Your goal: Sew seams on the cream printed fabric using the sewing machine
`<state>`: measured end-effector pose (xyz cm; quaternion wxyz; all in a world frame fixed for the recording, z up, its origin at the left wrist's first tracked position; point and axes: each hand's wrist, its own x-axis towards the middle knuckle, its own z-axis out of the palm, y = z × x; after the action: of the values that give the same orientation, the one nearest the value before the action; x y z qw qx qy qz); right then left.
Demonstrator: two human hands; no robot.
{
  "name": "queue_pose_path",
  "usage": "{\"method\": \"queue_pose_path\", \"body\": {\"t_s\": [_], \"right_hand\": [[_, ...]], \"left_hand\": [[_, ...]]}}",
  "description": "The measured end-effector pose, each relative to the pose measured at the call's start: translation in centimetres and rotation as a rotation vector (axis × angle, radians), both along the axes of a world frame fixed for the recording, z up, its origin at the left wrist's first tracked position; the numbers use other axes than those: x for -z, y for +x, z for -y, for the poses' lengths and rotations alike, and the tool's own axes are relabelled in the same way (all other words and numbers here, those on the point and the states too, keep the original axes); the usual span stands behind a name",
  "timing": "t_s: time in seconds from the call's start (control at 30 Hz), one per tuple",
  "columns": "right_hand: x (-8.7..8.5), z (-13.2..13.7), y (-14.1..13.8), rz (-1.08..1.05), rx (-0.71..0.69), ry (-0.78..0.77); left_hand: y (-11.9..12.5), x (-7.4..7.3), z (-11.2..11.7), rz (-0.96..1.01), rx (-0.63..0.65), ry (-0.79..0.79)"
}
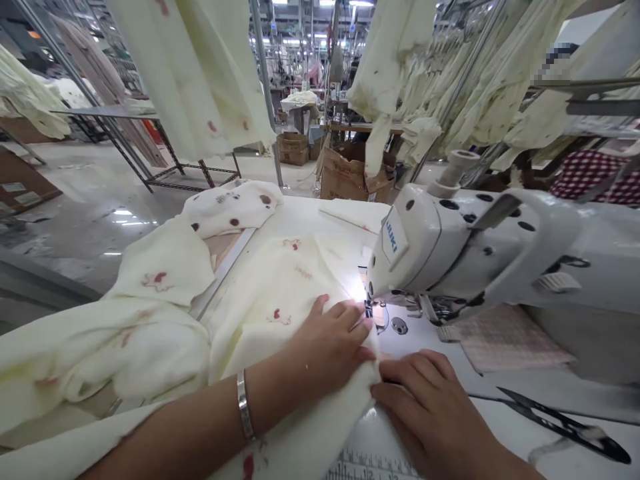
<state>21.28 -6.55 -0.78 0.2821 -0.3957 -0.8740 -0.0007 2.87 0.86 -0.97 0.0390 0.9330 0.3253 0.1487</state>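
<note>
Pale yellow printed fabric (265, 333) lies across the bed of a white JUKI sewing machine (430, 247), its right edge at the lit needle area. My left hand (333, 337) rests flat on it, fingers spread, the fingertips close to the presser foot (369, 308). Just in front of the foot, my right hand (425, 393) pinches the fabric's edge between thumb and fingers. The fabric runs under my left forearm and over the near table edge. Whether the needle is down in the cloth cannot be made out.
Black thread snips (565, 423) lie at right, near a pinkish cloth patch (510, 337). A printed ruler (370, 467) shows at the near edge. More pale fabric (160, 267) is heaped at left. Garments (190, 73) hang ahead; a cardboard box (350, 173) stands behind the table.
</note>
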Motion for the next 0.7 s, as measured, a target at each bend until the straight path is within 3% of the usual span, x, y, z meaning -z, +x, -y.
{"method": "queue_pose_path", "body": {"t_s": [0.1, 0.3, 0.53, 0.7], "right_hand": [[0.1, 0.2, 0.0, 0.028, -0.023, 0.034], [0.0, 0.2, 0.2, 0.082, -0.042, 0.046], [-0.4, -1.8, 0.4, 0.121, -0.012, 0.061], [0.2, -3.9, 0.6, 0.169, 0.058, 0.093]], "left_hand": [[-0.1, 0.0, -0.1, 0.005, 0.014, 0.025], [-0.8, 0.3, -0.3, 0.068, 0.307, 0.044], [-0.5, 0.4, -2.9, 0.063, 0.298, 0.05], [0.0, -0.4, -5.3, 0.032, 0.187, 0.063]]}}
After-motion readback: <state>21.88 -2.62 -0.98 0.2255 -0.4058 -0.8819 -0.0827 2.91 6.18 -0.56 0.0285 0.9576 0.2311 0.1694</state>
